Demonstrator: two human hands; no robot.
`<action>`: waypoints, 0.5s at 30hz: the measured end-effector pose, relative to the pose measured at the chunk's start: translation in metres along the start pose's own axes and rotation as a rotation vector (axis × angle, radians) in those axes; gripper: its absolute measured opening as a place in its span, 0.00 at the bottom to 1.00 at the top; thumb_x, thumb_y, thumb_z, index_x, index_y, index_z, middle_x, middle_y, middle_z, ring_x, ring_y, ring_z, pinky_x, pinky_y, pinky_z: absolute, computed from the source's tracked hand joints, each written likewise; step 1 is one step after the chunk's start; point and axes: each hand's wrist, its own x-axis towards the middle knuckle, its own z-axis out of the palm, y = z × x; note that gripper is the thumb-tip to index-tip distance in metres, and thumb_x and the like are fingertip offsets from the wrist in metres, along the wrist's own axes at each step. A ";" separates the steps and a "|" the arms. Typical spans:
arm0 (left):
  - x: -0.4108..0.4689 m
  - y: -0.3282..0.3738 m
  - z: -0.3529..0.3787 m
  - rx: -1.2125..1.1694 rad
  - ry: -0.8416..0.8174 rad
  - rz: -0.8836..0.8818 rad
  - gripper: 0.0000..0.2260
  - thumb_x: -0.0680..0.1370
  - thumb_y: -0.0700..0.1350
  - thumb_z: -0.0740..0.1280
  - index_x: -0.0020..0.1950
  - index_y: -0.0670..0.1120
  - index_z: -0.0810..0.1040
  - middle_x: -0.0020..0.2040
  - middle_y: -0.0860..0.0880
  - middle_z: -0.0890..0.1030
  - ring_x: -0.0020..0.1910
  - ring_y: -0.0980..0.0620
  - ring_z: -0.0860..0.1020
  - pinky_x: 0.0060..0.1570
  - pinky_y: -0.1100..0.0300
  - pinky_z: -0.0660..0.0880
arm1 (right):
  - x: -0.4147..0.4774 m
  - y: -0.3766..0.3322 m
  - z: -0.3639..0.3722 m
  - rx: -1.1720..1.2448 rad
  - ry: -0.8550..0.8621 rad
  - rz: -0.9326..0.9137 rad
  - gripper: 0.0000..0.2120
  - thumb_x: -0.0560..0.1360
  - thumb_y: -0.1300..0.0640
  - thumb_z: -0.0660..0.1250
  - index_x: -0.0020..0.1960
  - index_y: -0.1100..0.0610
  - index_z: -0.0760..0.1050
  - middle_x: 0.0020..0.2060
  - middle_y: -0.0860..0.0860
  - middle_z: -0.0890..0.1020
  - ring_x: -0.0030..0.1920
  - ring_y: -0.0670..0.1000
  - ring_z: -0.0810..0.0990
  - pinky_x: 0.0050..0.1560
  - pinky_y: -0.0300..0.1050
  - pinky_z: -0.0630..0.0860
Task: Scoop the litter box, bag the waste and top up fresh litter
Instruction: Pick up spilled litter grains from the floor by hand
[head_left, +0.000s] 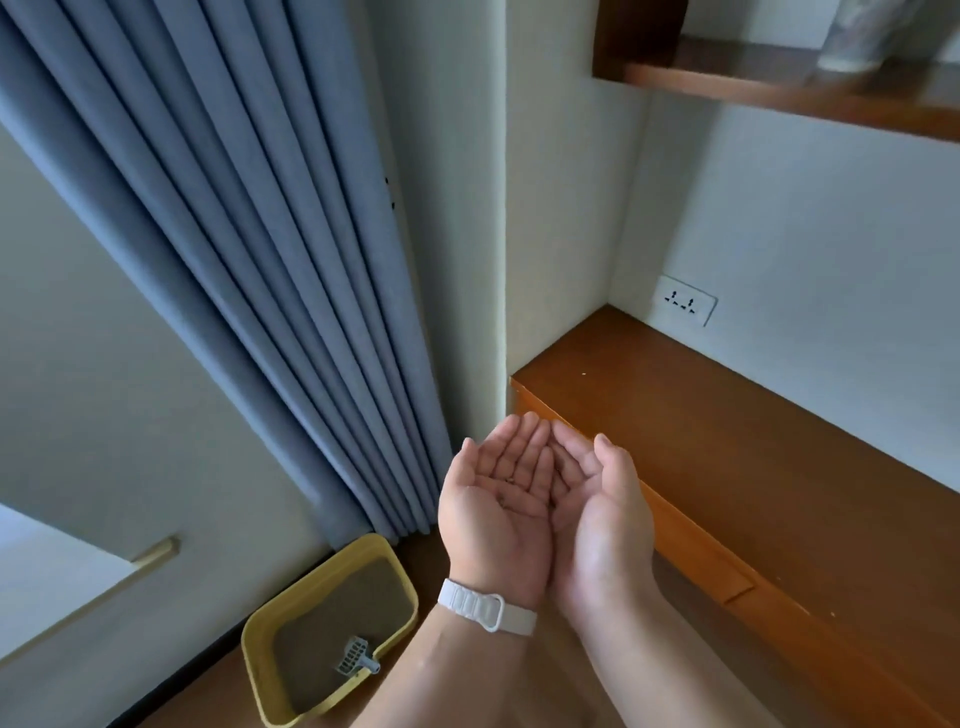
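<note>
Grip spread and empty: left hand (493, 501) and right hand (597, 512) turned palm up, cupped side by side at centre frame, inner edges touching, fingers loosely curved, pinching nothing. White wristband (483, 605) on the left wrist. Held in front of the near corner of the wooden counter (753, 467), well above the floor.

Lower left of the frame: yellow litter box (255, 665) on the floor, beside the foot of the blue curtain (260, 260), filled with brownish litter (353, 603). Small pale scoop (356, 657) lying in it near the lower rim, untouched.

Probably nothing of the task begun yet. To do the first step well: crouch close, take the scoop by its handle with one hand, steady the rim with the other, slide the blade under the clumps rather than through them, shake gently over the box to let clean grains fall back.

Hard to make out: any clumps in the litter, too small and dim from up here. Bottom corner of the box cut off by the frame edge. No waste bag or fresh litter sack in sight. Pale object on the shelf (779, 88), upper right, blurred and cropped; cannot say what.
</note>
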 end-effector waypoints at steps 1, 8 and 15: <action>-0.002 0.005 -0.001 0.004 -0.016 -0.019 0.21 0.83 0.50 0.54 0.60 0.35 0.78 0.56 0.37 0.83 0.54 0.42 0.83 0.59 0.51 0.75 | -0.004 0.003 0.004 0.004 0.015 -0.019 0.23 0.82 0.46 0.52 0.63 0.58 0.78 0.57 0.54 0.83 0.60 0.54 0.80 0.68 0.55 0.70; -0.025 0.053 -0.017 0.053 -0.123 -0.177 0.21 0.83 0.49 0.55 0.60 0.34 0.77 0.56 0.36 0.82 0.55 0.41 0.82 0.63 0.49 0.73 | -0.046 0.040 0.040 0.112 0.123 -0.191 0.22 0.82 0.47 0.53 0.62 0.59 0.77 0.56 0.55 0.83 0.59 0.53 0.81 0.68 0.54 0.70; -0.059 0.069 -0.030 0.132 -0.179 -0.316 0.21 0.83 0.49 0.54 0.60 0.35 0.78 0.55 0.37 0.83 0.56 0.41 0.82 0.65 0.48 0.72 | -0.092 0.061 0.050 0.186 0.246 -0.332 0.20 0.81 0.48 0.55 0.60 0.60 0.78 0.55 0.55 0.84 0.59 0.53 0.81 0.67 0.52 0.71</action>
